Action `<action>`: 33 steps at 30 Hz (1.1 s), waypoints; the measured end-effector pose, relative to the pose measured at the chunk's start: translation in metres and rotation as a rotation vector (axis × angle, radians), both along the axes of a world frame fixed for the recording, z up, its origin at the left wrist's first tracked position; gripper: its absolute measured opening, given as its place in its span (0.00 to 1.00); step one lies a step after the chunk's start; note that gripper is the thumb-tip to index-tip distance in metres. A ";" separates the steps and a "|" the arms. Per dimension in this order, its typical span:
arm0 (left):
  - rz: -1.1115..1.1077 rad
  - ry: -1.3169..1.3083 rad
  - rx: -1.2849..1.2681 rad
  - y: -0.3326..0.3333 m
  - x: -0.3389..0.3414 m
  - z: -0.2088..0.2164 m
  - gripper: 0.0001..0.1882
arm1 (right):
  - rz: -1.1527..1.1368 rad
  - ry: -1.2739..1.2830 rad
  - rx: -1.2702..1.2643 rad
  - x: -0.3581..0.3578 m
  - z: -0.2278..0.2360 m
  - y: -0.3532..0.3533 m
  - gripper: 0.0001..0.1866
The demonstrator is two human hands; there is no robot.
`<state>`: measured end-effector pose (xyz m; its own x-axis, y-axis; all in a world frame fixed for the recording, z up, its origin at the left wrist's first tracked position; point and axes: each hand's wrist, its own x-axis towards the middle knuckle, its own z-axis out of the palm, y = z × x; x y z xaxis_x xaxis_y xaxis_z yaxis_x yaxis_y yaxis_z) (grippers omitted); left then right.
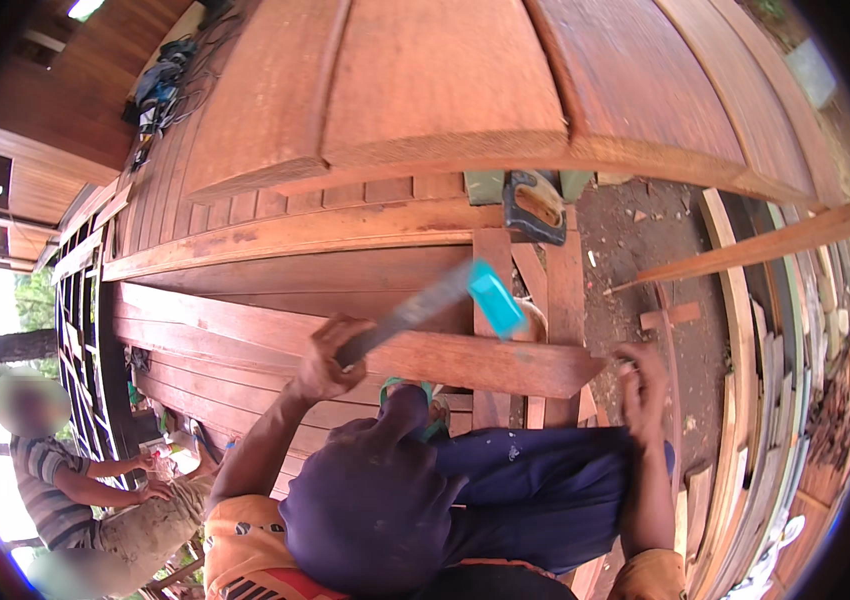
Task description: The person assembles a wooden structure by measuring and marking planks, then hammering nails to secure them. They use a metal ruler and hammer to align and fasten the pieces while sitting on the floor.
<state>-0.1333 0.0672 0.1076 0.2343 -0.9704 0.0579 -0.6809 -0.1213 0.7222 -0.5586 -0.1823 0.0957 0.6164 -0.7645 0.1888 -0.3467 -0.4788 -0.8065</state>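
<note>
My left hand (333,365) grips the dark handle of a hammer-like tool (492,300) with a turquoise head, blurred by motion. The tool slants up to the right above a reddish-brown plank (485,362), with its head over the plank's far edge. Beside the plank's right end, my right hand (643,395) has its fingers curled in; whatever they pinch is too small to make out. My knee, in dark blue trousers (535,490), lies just on the near side of the plank.
Large boards (445,90) overhang the far side. A saw handle (517,222) juts out below them. Long timbers (735,400) lie stacked at right, with a slanting stick (765,245) across. Another person (65,485) sits at left. Power tools and cords (157,90) lie far left.
</note>
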 end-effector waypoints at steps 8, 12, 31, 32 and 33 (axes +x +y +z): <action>0.843 0.106 -0.176 -0.090 0.101 -0.077 0.23 | 0.631 0.270 -0.216 0.253 -0.036 -0.003 0.25; 1.008 0.262 -0.257 -0.145 0.159 -0.113 0.24 | 0.401 0.246 -0.356 0.381 -0.061 -0.045 0.20; 0.560 -0.461 -0.106 -0.017 0.008 -0.102 0.40 | 0.247 0.268 -0.683 0.213 -0.020 -0.058 0.30; 0.467 -0.475 -0.126 -0.015 -0.009 -0.104 0.43 | 0.158 0.341 -0.785 0.194 -0.026 -0.075 0.31; 0.413 -0.510 -0.059 -0.018 -0.025 -0.101 0.42 | 0.130 0.377 -0.763 0.178 -0.027 -0.088 0.34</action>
<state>-0.1587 0.0497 0.0066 0.5157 -0.7985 0.3106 -0.8456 -0.4160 0.3345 -0.3806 -0.2698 0.0689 0.8154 -0.4307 0.3869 -0.4315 -0.8976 -0.0899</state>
